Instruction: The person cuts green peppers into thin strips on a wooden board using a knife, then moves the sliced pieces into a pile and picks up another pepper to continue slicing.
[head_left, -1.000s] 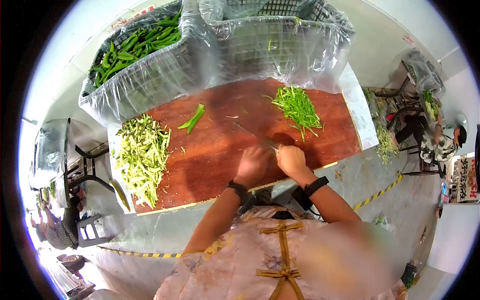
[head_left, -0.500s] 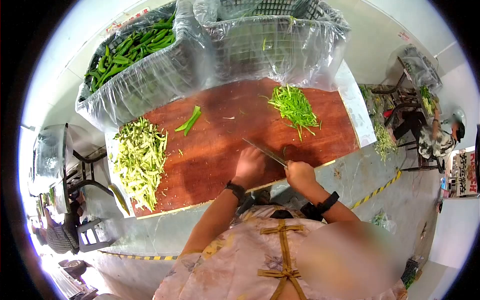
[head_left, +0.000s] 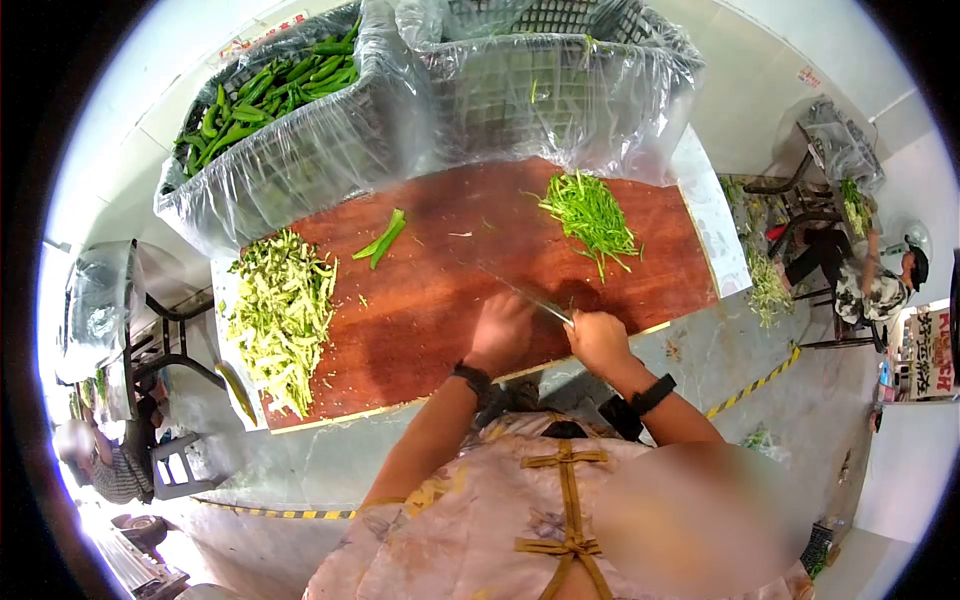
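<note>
My right hand (head_left: 598,339) grips the handle of a knife (head_left: 528,297) whose blade lies low over the red-brown cutting board (head_left: 440,290). My left hand (head_left: 502,331) presses down on the board just left of the blade, fingers curled; what is under it is hidden. Two green pepper halves (head_left: 383,238) lie at the board's middle left. A heap of thin green shreds (head_left: 590,214) sits at the board's far right. A large pile of pale seeds and cores (head_left: 278,312) covers the board's left end.
Behind the board stand plastic-lined crates: the left crate (head_left: 270,110) holds whole green peppers, the right crate (head_left: 560,90) looks nearly bare. Other people work at the far right (head_left: 880,280) and lower left (head_left: 110,465). Yellow-black tape marks the floor.
My right hand and the knife have shifted back and forth over the board near my left hand; the blade tip now points further left. The piles have not moved.
</note>
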